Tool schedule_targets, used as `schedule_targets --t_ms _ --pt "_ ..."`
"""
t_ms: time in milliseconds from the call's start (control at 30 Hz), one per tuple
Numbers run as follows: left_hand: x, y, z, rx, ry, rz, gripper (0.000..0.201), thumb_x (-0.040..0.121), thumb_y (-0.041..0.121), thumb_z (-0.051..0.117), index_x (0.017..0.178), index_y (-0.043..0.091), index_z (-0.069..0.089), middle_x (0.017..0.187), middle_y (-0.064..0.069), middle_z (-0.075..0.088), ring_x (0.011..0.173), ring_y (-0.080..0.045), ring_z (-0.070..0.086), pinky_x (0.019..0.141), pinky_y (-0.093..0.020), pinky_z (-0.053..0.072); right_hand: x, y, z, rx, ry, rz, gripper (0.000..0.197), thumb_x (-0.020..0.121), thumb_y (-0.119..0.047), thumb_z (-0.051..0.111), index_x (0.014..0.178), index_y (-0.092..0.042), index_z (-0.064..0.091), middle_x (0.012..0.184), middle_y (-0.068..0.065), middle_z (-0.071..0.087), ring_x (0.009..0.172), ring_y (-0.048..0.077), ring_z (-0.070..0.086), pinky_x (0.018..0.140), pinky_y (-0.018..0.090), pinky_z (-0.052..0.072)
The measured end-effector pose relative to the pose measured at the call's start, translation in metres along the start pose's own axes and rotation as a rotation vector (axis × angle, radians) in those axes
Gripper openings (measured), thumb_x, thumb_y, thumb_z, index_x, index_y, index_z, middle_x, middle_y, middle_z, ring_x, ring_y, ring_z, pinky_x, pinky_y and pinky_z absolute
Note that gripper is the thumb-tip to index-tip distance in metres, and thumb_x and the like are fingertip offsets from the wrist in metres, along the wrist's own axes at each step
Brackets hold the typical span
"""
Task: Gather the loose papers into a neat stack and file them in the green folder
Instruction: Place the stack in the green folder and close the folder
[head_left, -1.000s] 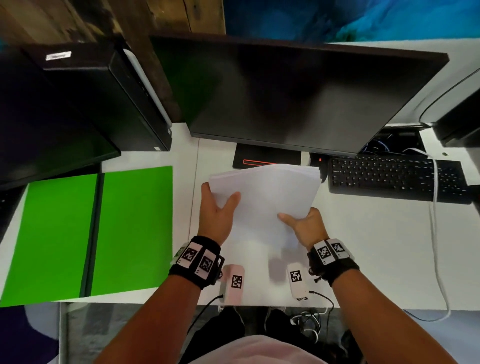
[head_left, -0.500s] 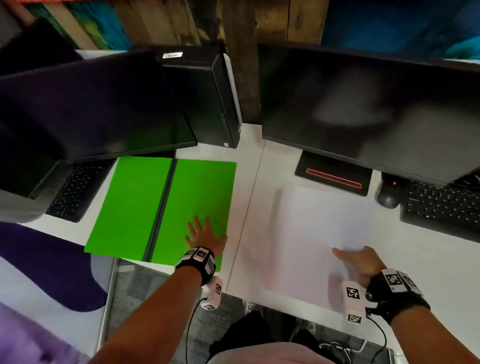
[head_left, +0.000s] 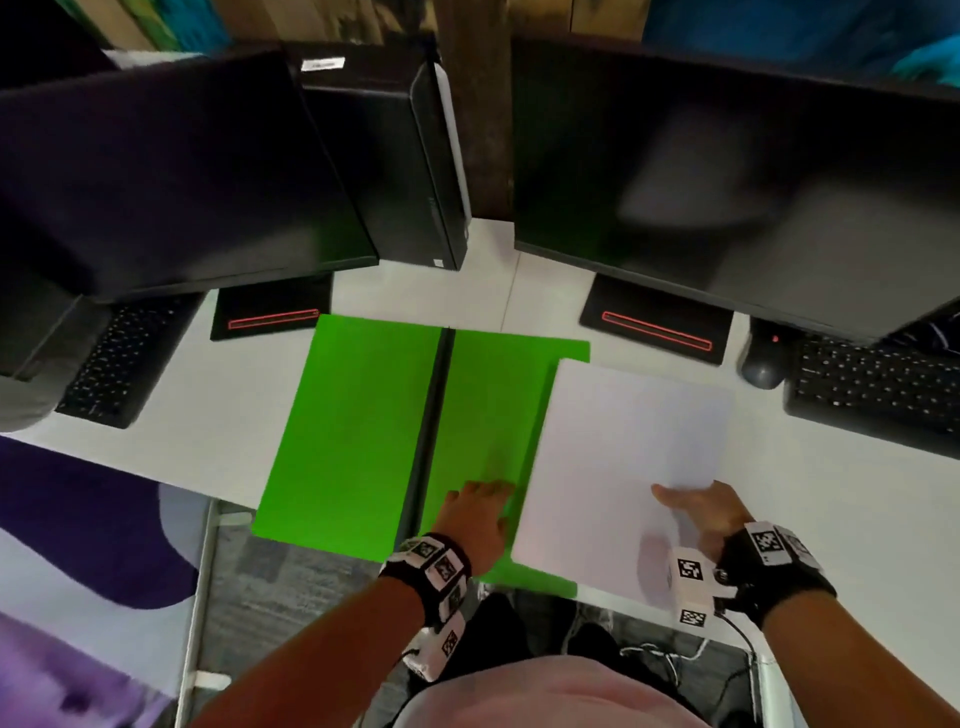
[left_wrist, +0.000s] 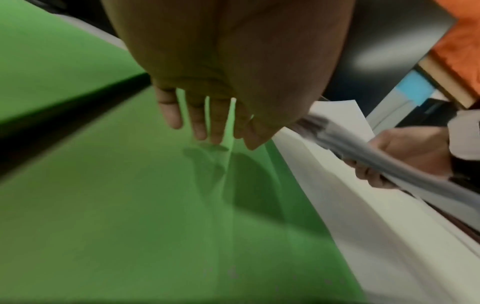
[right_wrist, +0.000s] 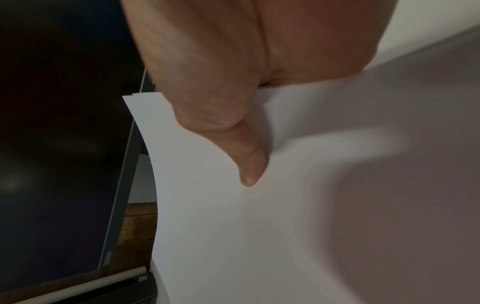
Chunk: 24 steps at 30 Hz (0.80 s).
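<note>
The green folder (head_left: 353, 431) lies open on the white desk, a dark spine down its middle. My left hand (head_left: 475, 512) rests flat on the folder's right half (left_wrist: 130, 205) near the front edge, fingers (left_wrist: 198, 121) straight. My right hand (head_left: 701, 512) holds the white paper stack (head_left: 628, 447) by its near edge, thumb (right_wrist: 241, 148) on top and fingers underneath. The paper stack (left_wrist: 376, 148) hangs slightly above the desk, its left part over the folder's right edge. In the right wrist view the paper stack (right_wrist: 259, 226) fills most of the picture.
Two black monitors (head_left: 171, 176) (head_left: 753, 171) stand behind, with a black computer tower (head_left: 395, 156) between them. A keyboard (head_left: 878, 395) and mouse (head_left: 762, 364) lie at the right, another keyboard (head_left: 114, 358) at the left. The desk's front edge is just under my wrists.
My left hand let go of the papers and went to the folder, which now lies nearer the middle. My right hand has carried the stack left, over the folder's right edge.
</note>
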<state>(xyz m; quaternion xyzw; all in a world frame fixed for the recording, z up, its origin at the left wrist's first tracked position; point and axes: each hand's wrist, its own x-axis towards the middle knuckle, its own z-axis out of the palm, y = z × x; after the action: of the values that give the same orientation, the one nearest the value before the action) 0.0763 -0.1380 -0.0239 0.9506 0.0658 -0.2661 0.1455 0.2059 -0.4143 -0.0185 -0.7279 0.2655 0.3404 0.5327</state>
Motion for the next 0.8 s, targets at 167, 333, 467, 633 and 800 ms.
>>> schedule_targets --t_ms 167,333,467,633,800 --pt "0.015 -0.054 -0.02 -0.148 0.246 -0.289 0.077 0.084 0.044 0.061 0.151 0.03 0.023 0.163 -0.007 0.006 0.15 -0.029 0.006 0.116 -0.051 0.016 0.003 0.002 0.002 -0.055 0.026 -0.003 0.039 0.073 0.0 0.078 0.11 0.008 0.065 0.107 0.02 0.069 0.087 0.029 0.064 0.073 0.027 0.05" --pt "0.029 -0.1 -0.011 -0.306 0.025 -0.637 0.12 0.061 0.075 0.067 0.152 0.038 -0.003 0.161 -0.008 -0.02 0.148 -0.035 -0.013 0.115 -0.064 0.01 0.01 0.006 0.008 -0.151 0.023 0.06 0.04 0.075 -0.004 0.079 0.111 0.008 0.065 0.108 0.011 0.066 0.095 0.028 0.063 0.085 0.033 0.048" --pt "0.036 -0.083 -0.003 -0.344 0.058 -0.685 0.122 0.06 0.08 0.063 0.151 0.04 -0.007 0.16 -0.008 -0.023 0.147 -0.038 -0.014 0.114 -0.066 0.01 0.014 0.012 0.018 -0.179 0.027 0.096 0.042 0.075 -0.007 0.079 0.113 0.007 0.065 0.114 0.014 0.067 0.102 0.032 0.064 0.09 0.037 0.05" --pt "0.041 -0.074 -0.003 -0.367 0.043 -0.692 0.124 0.058 0.082 0.061 0.15 0.039 -0.011 0.159 -0.009 -0.024 0.147 -0.041 -0.014 0.112 -0.069 0.012 0.018 0.0 0.018 -0.27 0.079 0.099 0.044 0.077 -0.013 0.078 0.115 0.004 0.065 0.115 0.019 0.068 0.101 0.031 0.065 0.082 0.03 0.047" --pt "0.04 -0.071 -0.005 -0.357 0.036 -0.684 0.124 0.058 0.083 0.061 0.15 0.039 -0.01 0.159 -0.01 -0.024 0.147 -0.041 -0.013 0.112 -0.069 0.013 0.018 -0.009 0.019 -0.396 0.084 0.105 0.045 0.072 -0.023 0.08 0.111 -0.005 0.067 0.102 0.014 0.071 0.084 0.025 0.063 0.082 0.034 0.052"
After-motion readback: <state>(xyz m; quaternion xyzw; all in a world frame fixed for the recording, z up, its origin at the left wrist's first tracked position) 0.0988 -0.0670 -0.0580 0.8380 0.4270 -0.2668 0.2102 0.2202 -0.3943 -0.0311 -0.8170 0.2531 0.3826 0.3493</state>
